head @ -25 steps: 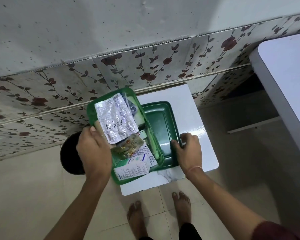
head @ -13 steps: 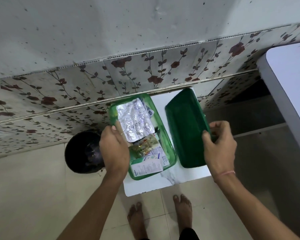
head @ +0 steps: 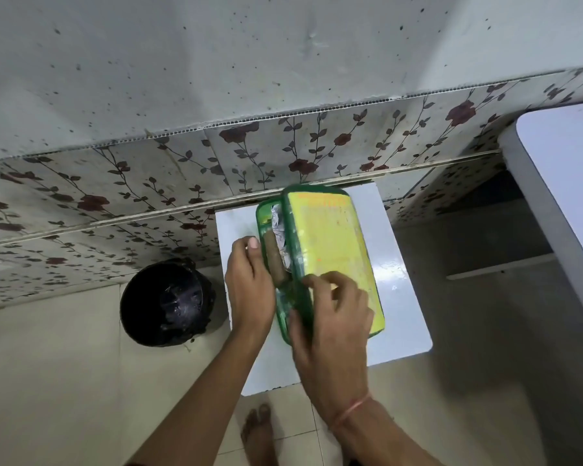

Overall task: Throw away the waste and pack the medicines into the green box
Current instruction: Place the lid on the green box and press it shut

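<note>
The green box (head: 262,216) stands on a small white table (head: 401,280), filled with medicines; foil blister strips (head: 278,230) show through the gap at its left side. A green lid with a yellow top (head: 330,240) lies tilted over the box, covering most of it. My right hand (head: 330,317) grips the lid's near left edge. My left hand (head: 249,280) holds the box's left rim, thumb pointing up beside it.
A black waste bin (head: 167,302) lined with a dark bag stands on the floor left of the table. A flower-patterned tiled wall (head: 283,153) runs behind. A larger white table (head: 562,183) is at the right. My bare foot (head: 258,432) is below the table.
My right hand lifted the lid from the table's right side, turned it yellow side up and brought it over the box. My left hand stayed on the box's left rim.
</note>
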